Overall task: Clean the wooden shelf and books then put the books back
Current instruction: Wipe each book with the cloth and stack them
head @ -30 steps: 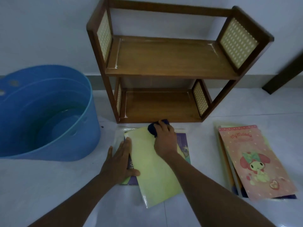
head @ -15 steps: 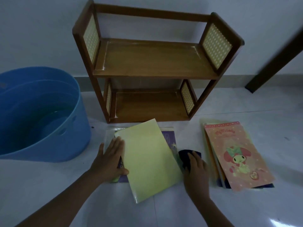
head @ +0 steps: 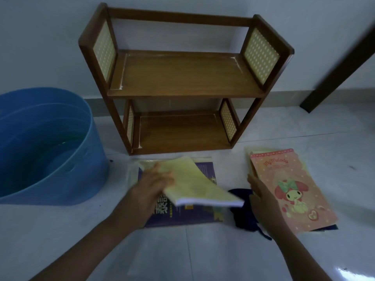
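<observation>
The left hand (head: 151, 184) gripped the yellow book (head: 194, 185) in its fingers mid-transfer, the right hand (head: 261, 201) was released beside the cloth (head: 242, 211); stacking it on the pink book (head: 288, 189) likely came next.

Dim, bluish light throughout, wide-angle bending at the edges, motion blur on the hands, and glare lower right.

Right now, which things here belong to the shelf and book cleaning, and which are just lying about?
Job: wooden shelf, yellow book in left hand, purple book, pink book pile, dark cloth, blue tub.
Lying about: dark wooden board against wall.
</observation>
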